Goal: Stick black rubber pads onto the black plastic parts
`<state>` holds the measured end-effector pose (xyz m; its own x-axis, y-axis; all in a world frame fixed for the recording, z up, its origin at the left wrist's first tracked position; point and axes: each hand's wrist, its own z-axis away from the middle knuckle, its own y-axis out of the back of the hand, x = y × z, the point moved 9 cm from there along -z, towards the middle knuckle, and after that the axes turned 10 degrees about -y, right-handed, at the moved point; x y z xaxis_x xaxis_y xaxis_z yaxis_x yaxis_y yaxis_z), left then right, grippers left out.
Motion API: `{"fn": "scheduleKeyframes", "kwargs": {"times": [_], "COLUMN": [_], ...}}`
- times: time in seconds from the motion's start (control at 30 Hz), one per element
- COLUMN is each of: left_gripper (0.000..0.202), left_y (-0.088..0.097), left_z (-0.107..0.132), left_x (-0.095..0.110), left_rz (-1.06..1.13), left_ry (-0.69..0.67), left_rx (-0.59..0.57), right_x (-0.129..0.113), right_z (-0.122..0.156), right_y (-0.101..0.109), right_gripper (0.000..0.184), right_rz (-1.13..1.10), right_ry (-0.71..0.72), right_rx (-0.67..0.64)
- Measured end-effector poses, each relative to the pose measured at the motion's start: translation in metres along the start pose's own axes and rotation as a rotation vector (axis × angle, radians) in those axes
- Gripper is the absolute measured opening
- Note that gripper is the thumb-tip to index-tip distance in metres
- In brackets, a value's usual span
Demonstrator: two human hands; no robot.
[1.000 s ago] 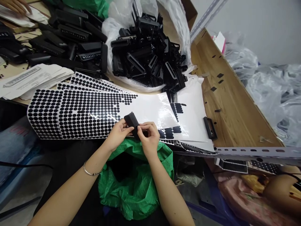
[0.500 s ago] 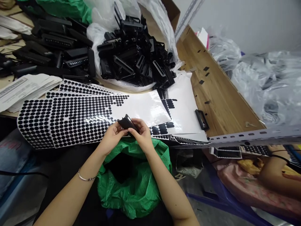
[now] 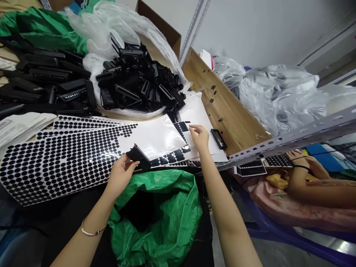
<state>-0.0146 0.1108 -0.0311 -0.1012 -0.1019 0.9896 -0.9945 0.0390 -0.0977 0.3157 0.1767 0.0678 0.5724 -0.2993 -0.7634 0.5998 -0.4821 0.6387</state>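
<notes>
My left hand [image 3: 121, 173] grips a black plastic housing [image 3: 139, 157], long and narrow, between thumb and fingers above the dotted sheet. My right hand [image 3: 200, 139] has its fingers stretched out, the tips at a sheet's black oblong stickers [image 3: 182, 127]; nothing shows in them. Sheets of round black stickers [image 3: 80, 152] lie fanned across the table, with a bare white backing part [image 3: 158, 135] at their right end. Below my hands, an open green plastic bag [image 3: 178, 215] rests at my lap, its inside dark.
A heap of black plastic parts [image 3: 133, 85] lies in a clear bag behind the sheets, with more parts [image 3: 47, 79] to the left. One black part [image 3: 218, 139] leans by the wooden board [image 3: 222, 100]. A metal rail [image 3: 292, 131] and another person's arm [image 3: 319, 189] are on the right.
My right hand has let go of the black housing and moved right to the oblong stickers. My left hand keeps the housing, now lower and further left. The view has shifted right.
</notes>
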Motion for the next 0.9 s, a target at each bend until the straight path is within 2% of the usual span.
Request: {"fn": "scheduleKeyframes", "kwargs": {"times": [0.1, 0.2, 0.4, 0.53, 0.63, 0.7, 0.73, 0.8, 0.83, 0.9], "left_gripper": [0.038, 0.042, 0.047, 0.047, 0.045, 0.042, 0.042, 0.043, 0.045, 0.052], "left_y": [0.0, 0.001, 0.0, -0.001, -0.003, -0.005, -0.007, -0.014, -0.018, -0.027], "left_z": [0.0, -0.001, -0.004, -0.005, -0.004, -0.002, -0.001, 0.004, 0.006, 0.012], "left_x": [-0.004, -0.006, -0.009, -0.01, -0.01, -0.005, -0.002, 0.007, 0.013, 0.025], "left_rz": [-0.025, -0.004, 0.038, 0.049, 0.047, 0.063, 0.077, 0.126, 0.164, 0.261], "left_ry": [0.009, 0.025, 0.043, 0.047, 0.038, 0.022, 0.017, 0.018, 0.021, 0.021], "left_rx": [0.005, 0.019, 0.014, 0.014, 0.025, 0.03, 0.029, -0.015, -0.055, -0.154], "right_x": [0.008, 0.012, 0.012, -0.007, -0.029, -0.045, -0.054, -0.064, -0.066, -0.067], "right_z": [-0.044, -0.065, -0.07, -0.064, -0.04, -0.011, 0.008, 0.05, 0.072, 0.114], "right_y": [-0.006, -0.02, -0.03, -0.028, -0.025, -0.021, -0.021, -0.032, -0.043, -0.062], "right_gripper": [0.014, 0.008, 0.013, 0.018, 0.018, 0.018, 0.019, 0.023, 0.026, 0.028], "right_rz": [0.083, 0.123, 0.169, 0.132, 0.072, -0.047, -0.178, -0.472, -0.568, -0.671], "right_ry": [-0.106, -0.173, -0.229, -0.141, -0.024, 0.068, 0.123, 0.144, 0.104, 0.023], "right_rx": [0.032, 0.051, 0.064, 0.048, 0.029, 0.003, -0.039, -0.264, -0.41, -0.603]}}
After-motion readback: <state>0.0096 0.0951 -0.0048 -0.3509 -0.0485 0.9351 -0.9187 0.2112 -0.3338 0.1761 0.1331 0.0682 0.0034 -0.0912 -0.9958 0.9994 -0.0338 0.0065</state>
